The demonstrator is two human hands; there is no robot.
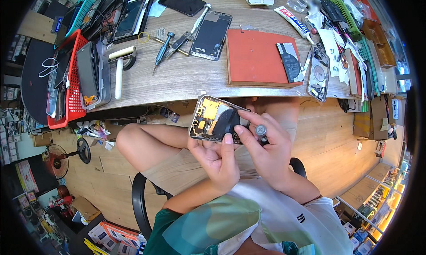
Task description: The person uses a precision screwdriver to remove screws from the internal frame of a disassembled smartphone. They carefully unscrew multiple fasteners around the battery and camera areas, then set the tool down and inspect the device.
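Observation:
My left hand (217, 162) grips an opened phone housing (207, 109) from below, its thumb on the near edge. The housing is tilted above my lap, just off the table's front edge. Inside it, gold-coloured parts show on the left and a black battery (226, 123) lies beside them. My right hand (274, 153) is closed around a dark screwdriver (261, 130), whose round end pokes out between the fingers. The right thumb and index fingertip rest at the battery's right side. Those fingers hide the right end of the housing.
On the table (168, 84) lie a red-orange pad (253, 55) with a loose battery (290, 61), another phone housing (318, 73), a detached screen (212, 35), a blue screwdriver (164, 50), a white-handled roller (119, 77) and a glue tube (293, 23). A red basket (75, 86) stands at left.

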